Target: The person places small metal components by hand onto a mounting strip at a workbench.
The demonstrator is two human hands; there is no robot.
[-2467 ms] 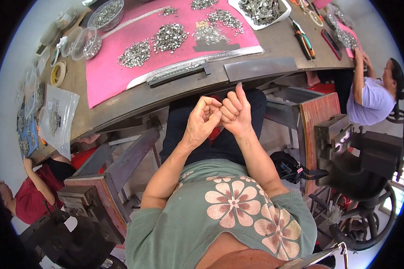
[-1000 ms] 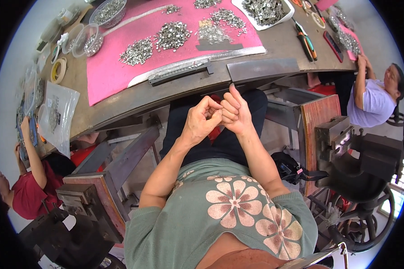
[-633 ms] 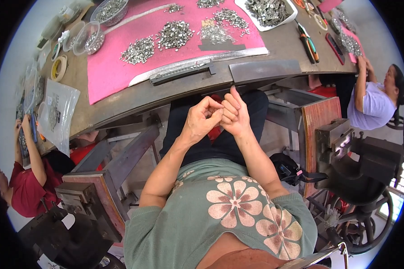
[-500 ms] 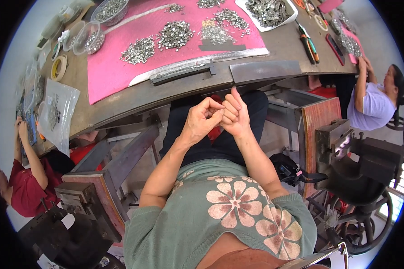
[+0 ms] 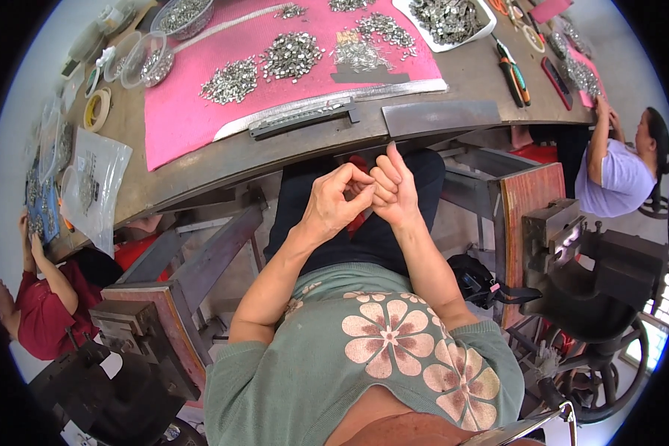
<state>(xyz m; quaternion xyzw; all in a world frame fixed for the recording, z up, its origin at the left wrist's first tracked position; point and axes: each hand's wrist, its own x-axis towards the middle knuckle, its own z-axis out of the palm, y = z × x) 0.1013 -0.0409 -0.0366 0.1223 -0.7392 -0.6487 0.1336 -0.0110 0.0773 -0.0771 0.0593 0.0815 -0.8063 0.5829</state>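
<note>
1. Head view: left hand and right hand are raised together over the lap, just below the bench's near edge, fingertips touching.
2. Left hand's thumb and forefinger are curled into a pinch; right hand's fingers are bent, its forefinger sticking up. Whatever sits between them is too small to make out; cannot tell if either hand grips anything.
3. Worn brown wooden bench runs across the top; a pink felt-like mat covers its middle.
4. Heaps of small silvery metal pieces lie on the mat, well apart from the hands.
5. Long grey metal bar lies at the mat's near edge; flat grey metal plate sits just beside it at the bench's near edge.
6. White tray of metal parts at the far edge; orange-handled pliers toward the right end.
7. Clear plastic bag hangs off the left corner.
8. Person in lilac shirt at the right end; person in red shirt at the left.
</note>
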